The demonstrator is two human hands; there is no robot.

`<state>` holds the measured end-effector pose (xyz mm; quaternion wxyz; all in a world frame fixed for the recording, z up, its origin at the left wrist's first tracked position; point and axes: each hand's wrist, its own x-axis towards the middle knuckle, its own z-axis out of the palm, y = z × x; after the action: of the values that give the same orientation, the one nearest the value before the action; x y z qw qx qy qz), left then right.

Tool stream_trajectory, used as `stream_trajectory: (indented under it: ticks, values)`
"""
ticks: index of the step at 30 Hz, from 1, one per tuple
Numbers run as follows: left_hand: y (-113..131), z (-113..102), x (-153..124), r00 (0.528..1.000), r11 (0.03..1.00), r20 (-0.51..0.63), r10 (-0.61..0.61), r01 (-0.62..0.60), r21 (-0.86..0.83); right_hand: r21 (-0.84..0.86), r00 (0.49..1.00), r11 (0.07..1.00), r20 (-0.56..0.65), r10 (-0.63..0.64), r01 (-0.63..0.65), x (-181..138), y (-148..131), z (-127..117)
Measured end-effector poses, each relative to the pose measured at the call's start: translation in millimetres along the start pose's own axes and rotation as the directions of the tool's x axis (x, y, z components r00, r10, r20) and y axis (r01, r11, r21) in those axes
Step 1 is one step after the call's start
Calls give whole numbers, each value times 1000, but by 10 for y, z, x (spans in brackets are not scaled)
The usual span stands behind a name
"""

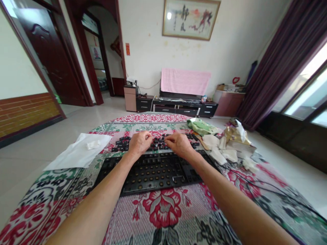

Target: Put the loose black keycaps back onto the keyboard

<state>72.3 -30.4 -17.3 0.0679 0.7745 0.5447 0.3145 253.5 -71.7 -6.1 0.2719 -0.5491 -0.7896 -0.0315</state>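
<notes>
A black keyboard (153,174) with most of its keycaps off lies across the patterned tablecloth (163,211). Behind it, loose black keycaps (122,143) are spread in a wide band. My left hand (140,143) hovers over the middle of that band, thumb and fingertips pinched together. A short gap to the right, my right hand (179,144) is pinched too, its fingertips pointing left among the keycaps. Whatever sits between the fingertips of either hand is too small to make out. My forearms cover parts of the keyboard.
A white sheet (74,153) with a crumpled tissue (93,145) lies at left. On the right are crumpled white wipes (219,153), a green bag (201,126), a tissue pack (236,137) and a black cable (270,189). A TV cabinet (176,108) stands beyond.
</notes>
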Motion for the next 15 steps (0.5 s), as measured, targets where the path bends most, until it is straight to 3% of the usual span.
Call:
stream_trajectory:
  ticks: [2, 7, 15]
  values:
    - [-33, 17, -3, 1000, 1000, -27, -5, 5, 18, -108, 999, 993, -5, 53, -54, 218, 155, 24]
    - [-79, 21, -42, 1000, 998, -19, 8, -7, 57, -242, 965, 953, 144, 219, -180, 682, 461, 243]
    - [-84, 52, -60, 1000, 998, 10, -20, 19, 51, -253, 931, 956, 289, 224, -151, 980, 621, 475]
